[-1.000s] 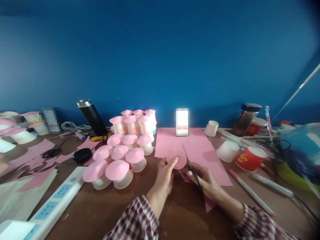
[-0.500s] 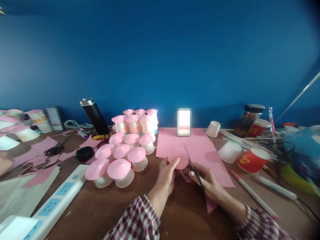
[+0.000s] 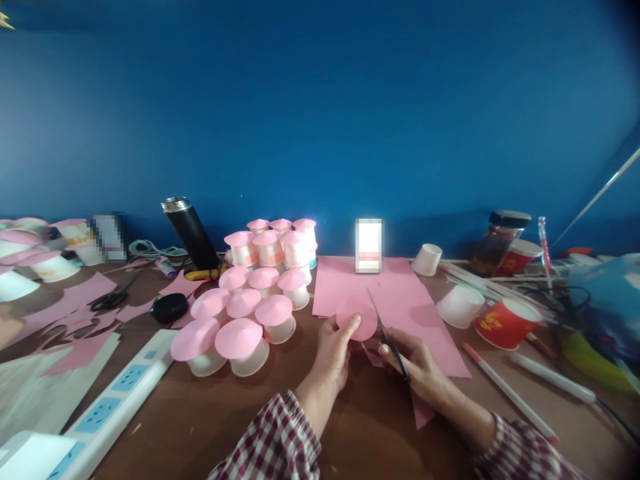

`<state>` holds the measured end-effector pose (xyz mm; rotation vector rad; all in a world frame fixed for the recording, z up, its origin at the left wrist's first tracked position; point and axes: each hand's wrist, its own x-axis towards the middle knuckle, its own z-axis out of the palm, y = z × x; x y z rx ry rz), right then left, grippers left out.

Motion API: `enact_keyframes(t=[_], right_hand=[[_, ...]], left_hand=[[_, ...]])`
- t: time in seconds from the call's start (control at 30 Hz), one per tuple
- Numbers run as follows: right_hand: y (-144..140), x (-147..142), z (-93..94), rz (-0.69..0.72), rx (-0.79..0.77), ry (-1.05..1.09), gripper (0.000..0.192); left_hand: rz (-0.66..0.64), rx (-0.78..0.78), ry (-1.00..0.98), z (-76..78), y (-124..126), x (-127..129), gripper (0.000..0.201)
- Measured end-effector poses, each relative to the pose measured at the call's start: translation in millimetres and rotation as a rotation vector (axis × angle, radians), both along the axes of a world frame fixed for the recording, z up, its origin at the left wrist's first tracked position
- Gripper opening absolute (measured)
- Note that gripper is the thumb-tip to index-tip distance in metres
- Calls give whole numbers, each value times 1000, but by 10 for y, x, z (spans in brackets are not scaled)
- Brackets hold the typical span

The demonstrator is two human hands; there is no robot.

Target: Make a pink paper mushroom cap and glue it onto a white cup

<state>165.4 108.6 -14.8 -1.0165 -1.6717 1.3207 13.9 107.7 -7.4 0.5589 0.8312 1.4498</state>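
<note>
Pink paper disc pinched in left hand; right hand grips scissors (blades at disc's edge).

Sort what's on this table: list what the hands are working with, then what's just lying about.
In use:
left hand holding the pink paper circle
right hand holding the scissors
pink paper sheet beneath

Lying about:
pink-topped cups
black flask
second scissors
power strip
red cup
pen
</note>
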Motion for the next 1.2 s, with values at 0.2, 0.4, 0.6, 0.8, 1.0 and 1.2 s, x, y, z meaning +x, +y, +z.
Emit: enact_keyframes(t=[0.2, 0.4, 0.6, 0.8, 1.0, 1.2], right_hand=[[1, 15, -36, -6, 9, -13, 44], [13, 35, -111, -9, -22, 8, 44], [12, 34, -88, -20, -26, -6, 44], [-16, 21, -44, 2, -9, -17, 40], [-26, 8, 9, 26, -10, 7, 37], [-20, 6, 37, 46, 1, 22, 33]], left_hand=[[-7, 8, -13, -26, 15, 0, 31], [-6, 6, -5, -27, 15, -7, 32], [-6, -25, 25, -34, 5, -9, 32], [9, -13, 21, -29, 12, 0, 34], [12, -11, 37, -30, 22, 0, 30], [9, -19, 46, -33, 20, 5, 26]])
